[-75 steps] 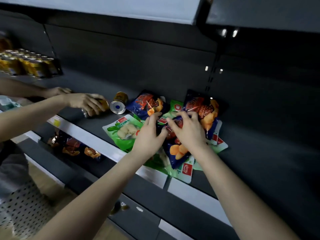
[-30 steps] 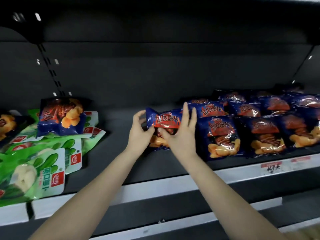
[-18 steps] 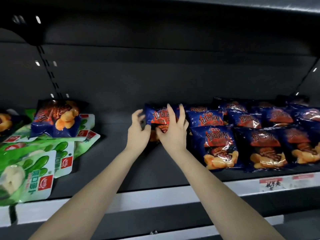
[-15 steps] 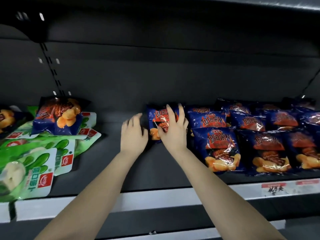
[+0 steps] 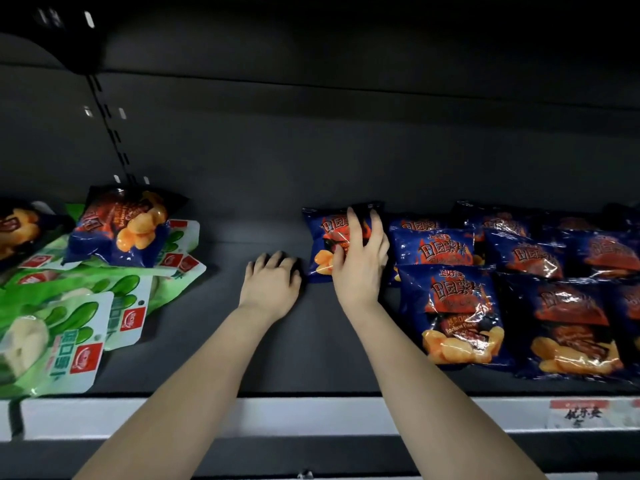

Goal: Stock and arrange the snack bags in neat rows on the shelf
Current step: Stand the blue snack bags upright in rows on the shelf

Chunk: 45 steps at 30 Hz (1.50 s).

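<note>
At the left end of the shelf point(image 5: 214, 341) a heap of green snack bags point(image 5: 52, 323) lies fanned toward the front edge, with a loose blue bag point(image 5: 124, 230) tilted on top. That heap is the first risk: the slick bags overlap unevenly, so a careless pull on one would probably slide the others off the front edge. The left hand point(image 5: 272, 282) rests on the bare shelf near the middle, fingers loosely bent and holding nothing. It sits just beside the lower left corner of the blue chip bag point(image 5: 323, 244), though whether it touches the bag cannot be told. That bag, the one now being placed, stands toward the back edge at the left end of the stocked rows. The right hand point(image 5: 363, 261) is spread over its face, outer fingers bent round its right side in a grip. The bag is puffy and leans back, so when let go it may tip forward or twist out of line. A hard press could also crush the chips or shove it crooked. Immediately right, the rows of blue chip bags point(image 5: 460, 313) overlap like shingles down to the front edge above the price label point(image 5: 581, 414). The right wrist lies close to the nearest of them, so drawing it back carelessly could drag the row askew.
</note>
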Each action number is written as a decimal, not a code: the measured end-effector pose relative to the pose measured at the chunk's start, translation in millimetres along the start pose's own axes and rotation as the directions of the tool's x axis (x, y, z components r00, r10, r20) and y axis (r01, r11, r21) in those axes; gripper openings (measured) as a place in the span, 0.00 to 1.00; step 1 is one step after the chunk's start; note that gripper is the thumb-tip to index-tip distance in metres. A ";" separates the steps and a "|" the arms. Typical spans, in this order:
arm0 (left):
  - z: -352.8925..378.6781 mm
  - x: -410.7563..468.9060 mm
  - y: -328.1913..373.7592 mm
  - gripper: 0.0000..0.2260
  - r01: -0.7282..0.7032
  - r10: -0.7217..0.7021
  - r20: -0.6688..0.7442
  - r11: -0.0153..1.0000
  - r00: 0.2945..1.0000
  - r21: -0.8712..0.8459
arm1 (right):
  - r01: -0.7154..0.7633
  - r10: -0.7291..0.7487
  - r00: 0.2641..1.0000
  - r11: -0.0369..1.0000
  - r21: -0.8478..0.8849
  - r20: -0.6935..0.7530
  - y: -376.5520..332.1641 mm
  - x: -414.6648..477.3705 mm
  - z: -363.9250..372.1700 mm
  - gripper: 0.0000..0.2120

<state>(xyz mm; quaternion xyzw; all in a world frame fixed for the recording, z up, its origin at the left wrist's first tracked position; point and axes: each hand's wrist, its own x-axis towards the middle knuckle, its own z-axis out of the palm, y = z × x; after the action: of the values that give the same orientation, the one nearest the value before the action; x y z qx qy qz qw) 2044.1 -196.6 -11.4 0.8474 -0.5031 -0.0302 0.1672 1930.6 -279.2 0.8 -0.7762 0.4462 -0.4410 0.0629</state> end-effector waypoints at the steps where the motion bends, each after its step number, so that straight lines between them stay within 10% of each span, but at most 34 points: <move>1: 0.0 -0.2 -0.2 0.19 0.002 -0.002 0.003 1.000 1.000 -0.006 | 0.000 0.000 1.000 1.000 0.001 -0.019 1.8 0.3 0.7 0.30; 12: -1.8 1.4 -3.0 0.20 -0.001 0.001 -0.009 1.000 1.000 -0.012 | 0.088 -0.091 0.995 0.993 -0.077 -0.047 -4.1 1.4 3.0 0.27; 19: 0.1 1.7 -5.8 0.20 -0.020 0.020 -0.032 1.000 0.999 0.003 | 0.065 -0.023 0.961 0.987 -0.147 0.275 2.9 -8.0 16.6 0.38; 45: 2.2 0.5 -5.2 0.20 -0.023 0.022 -0.060 1.000 0.998 -0.014 | 0.043 -0.007 0.948 0.994 -0.104 0.318 -2.8 0.5 3.9 0.39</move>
<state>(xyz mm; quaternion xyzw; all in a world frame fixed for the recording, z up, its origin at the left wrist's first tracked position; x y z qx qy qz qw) 2048.2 -195.3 -15.0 0.8410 -0.5071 -0.0067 0.1885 1935.4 -279.1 0.2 -0.8448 0.4438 -0.2864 0.0856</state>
